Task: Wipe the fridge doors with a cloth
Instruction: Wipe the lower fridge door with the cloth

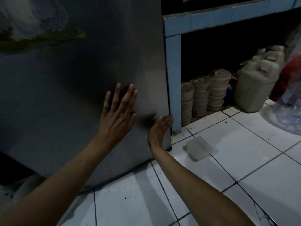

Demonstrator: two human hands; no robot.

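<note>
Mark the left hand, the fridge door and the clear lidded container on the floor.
left hand (116, 117): head view, back of the hand.
fridge door (65, 88): head view, bare grey panel.
clear lidded container (199, 148): head view, its lid.

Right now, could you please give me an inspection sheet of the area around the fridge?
Surface: grey fridge door, shut; a faded, smeared patch at its upper left.
Job's things: no cloth seen.
Clutter: clear lidded container on the white tiled floor, just right of the door's lower corner.
Hands: left hand flat on the door, fingers spread; right hand flat at the door's right edge, fingers straight. Neither holds anything.
Cables: nothing seen.
Surroundings: blue tiled counter right of the fridge; under it, stacked tubs and a jerrycan; a clear plastic bag at far right.
</note>
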